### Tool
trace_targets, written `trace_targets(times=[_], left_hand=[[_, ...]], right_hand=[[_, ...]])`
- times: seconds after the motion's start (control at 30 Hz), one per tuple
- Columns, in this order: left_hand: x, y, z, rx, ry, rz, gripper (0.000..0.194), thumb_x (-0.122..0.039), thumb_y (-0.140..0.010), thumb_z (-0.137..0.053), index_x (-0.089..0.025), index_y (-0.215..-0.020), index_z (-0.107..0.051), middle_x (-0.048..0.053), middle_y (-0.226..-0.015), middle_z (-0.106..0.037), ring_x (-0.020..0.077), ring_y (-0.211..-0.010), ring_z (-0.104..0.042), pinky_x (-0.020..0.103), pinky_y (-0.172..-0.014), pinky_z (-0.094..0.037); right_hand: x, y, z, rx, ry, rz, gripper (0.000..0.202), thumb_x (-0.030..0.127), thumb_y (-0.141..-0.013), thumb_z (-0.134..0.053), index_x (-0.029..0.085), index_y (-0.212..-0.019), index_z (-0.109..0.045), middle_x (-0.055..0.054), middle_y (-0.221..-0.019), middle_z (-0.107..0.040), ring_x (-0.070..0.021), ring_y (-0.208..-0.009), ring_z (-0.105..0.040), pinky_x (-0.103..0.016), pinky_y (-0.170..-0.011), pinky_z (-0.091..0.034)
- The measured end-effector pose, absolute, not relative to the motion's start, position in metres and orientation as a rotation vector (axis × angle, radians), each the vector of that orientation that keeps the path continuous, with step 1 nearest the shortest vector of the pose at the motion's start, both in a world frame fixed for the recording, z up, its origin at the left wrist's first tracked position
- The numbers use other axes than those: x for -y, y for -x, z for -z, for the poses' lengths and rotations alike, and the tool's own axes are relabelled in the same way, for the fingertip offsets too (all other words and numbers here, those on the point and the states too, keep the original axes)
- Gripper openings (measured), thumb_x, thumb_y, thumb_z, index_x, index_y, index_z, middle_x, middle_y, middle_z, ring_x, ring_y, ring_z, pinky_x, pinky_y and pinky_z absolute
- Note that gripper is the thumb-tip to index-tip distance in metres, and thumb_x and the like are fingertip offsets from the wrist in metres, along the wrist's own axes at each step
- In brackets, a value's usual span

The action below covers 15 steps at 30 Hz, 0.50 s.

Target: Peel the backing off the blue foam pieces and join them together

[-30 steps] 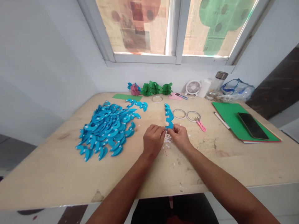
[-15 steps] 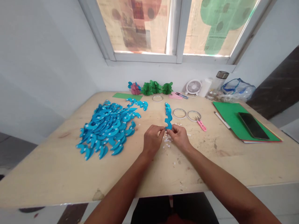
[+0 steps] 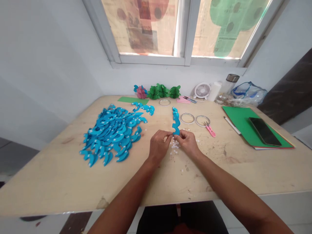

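Observation:
A wavy strip of joined blue paper pieces (image 3: 175,119) lies on the table, running away from me. At its near end my left hand (image 3: 159,144) and my right hand (image 3: 187,142) meet, thumbs and fingers pinched on the blue paper. The fingertips hide the exact spot they press. Small white paper bits (image 3: 175,147) are scattered just below the hands. To the left spreads a large pile of curved blue paper pieces (image 3: 114,130), many with small white squares on them.
Two tape rolls (image 3: 187,118) and pink-handled snips (image 3: 210,130) lie right of the strip. Farther right, a phone (image 3: 264,131) rests on green sheets (image 3: 240,123) beside a white pen (image 3: 232,125). Green paper ornaments (image 3: 162,91), a small fan (image 3: 202,90) and a bottle (image 3: 227,88) stand at the back.

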<state>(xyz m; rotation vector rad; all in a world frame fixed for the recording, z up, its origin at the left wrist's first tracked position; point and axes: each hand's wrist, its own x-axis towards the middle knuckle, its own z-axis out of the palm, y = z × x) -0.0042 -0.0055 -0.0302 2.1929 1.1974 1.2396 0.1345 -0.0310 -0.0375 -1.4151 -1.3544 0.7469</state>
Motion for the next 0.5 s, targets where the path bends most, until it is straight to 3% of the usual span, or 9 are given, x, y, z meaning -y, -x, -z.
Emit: trace_targets(times=[0.5], left_hand=[[0.0045, 0.0039, 0.0289, -1.188, -2.104, -1.233, 0.014, -0.02, -0.076, -0.053, -0.02, -0.08, -0.067, 0.004, -0.079, -0.068, 0.0184, -0.076, -0.062, 0.03, -0.072, -0.048]], right_hand=[[0.0293, -0.1342, 0.041, 1.271, 1.395, -0.823, 0.023, 0.036, -0.068, -0.057, 0.016, -0.059, -0.055, 0.005, -0.047, -0.038, -0.0084, -0.045, -0.032, -0.022, -0.044, -0.025]])
